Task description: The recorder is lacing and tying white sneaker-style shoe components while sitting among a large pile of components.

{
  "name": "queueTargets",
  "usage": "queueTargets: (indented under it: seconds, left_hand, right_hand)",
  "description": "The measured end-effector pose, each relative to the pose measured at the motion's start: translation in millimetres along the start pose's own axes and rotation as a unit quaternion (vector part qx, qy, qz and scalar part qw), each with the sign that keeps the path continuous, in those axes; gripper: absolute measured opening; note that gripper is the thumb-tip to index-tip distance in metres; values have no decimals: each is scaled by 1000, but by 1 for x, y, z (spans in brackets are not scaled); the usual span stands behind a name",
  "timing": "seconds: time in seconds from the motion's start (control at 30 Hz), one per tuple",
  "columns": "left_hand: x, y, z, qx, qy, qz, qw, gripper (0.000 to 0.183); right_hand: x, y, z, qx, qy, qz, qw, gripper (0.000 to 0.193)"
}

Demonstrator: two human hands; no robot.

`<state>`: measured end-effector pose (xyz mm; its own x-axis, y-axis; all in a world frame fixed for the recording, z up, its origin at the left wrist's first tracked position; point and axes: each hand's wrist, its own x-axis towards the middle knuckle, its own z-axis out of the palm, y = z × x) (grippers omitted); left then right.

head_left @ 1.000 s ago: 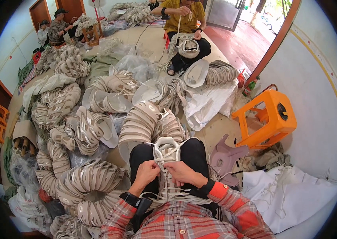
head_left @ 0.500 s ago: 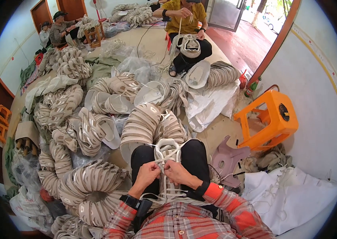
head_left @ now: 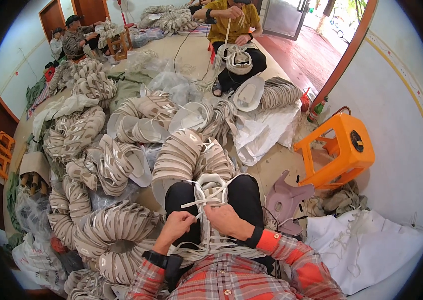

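Between my knees lies a pale beige shoe upper [head_left: 211, 183], its padded collar pointing away from me. A flat off-white shoelace [head_left: 195, 203] crosses over it, its loose end sticking out to the left. My left hand [head_left: 177, 225], left of the upper, pinches a piece of lace at its fingertips. Over the upper's middle, my right hand [head_left: 225, 221] has its fingers closed on the lace; the exact grip is partly hidden. More loose laces [head_left: 206, 250] lie across my lap below the hands.
Curved stacks of shoe uppers [head_left: 116, 235] cover the floor to my left and ahead. An orange stool [head_left: 339, 150], a mauve plastic piece [head_left: 286, 202] and a white sheet [head_left: 366, 250] lie on the right. Across from me a person [head_left: 234, 35] handles laces; others sit far left.
My left hand has moved left and slightly down, away from the upper, with lace in its fingers. My right hand has shifted slightly, and a lace end now sticks out leftward.
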<state>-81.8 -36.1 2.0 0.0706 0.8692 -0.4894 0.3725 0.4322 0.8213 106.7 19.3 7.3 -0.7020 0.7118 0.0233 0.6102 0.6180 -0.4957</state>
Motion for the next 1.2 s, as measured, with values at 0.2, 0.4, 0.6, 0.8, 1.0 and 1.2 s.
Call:
queueTargets:
  seconds: [0.2, 0.4, 0.6, 0.8, 1.0, 1.2]
  left_hand:
    - [-55, -9, -32, -658, -12, 280, 699, 28]
    - [-49, 10, -14, -758, 71, 244, 600, 53]
    - [-52, -18, -2, -831, 111, 156, 523, 40]
    - [-51, -38, 24, -865, -56, -130, 481, 34]
    - [-9, -34, 48, -869, -115, -117, 467, 24]
    - [-21, 5, 59, -794, -26, -137, 592, 21]
  right_hand:
    - [-33, 46, -110, -158, 155, 110, 969, 12]
    - [-14, 27, -89, 769, 89, 139, 618, 10]
    - [-8, 35, -62, 783, 204, 135, 572, 19]
    - [-86, 136, -142, 656, 523, 124, 530, 16]
    - [-120, 126, -193, 636, 513, 68, 572, 28]
    - [-223, 193, -299, 492, 666, -35, 559, 28]
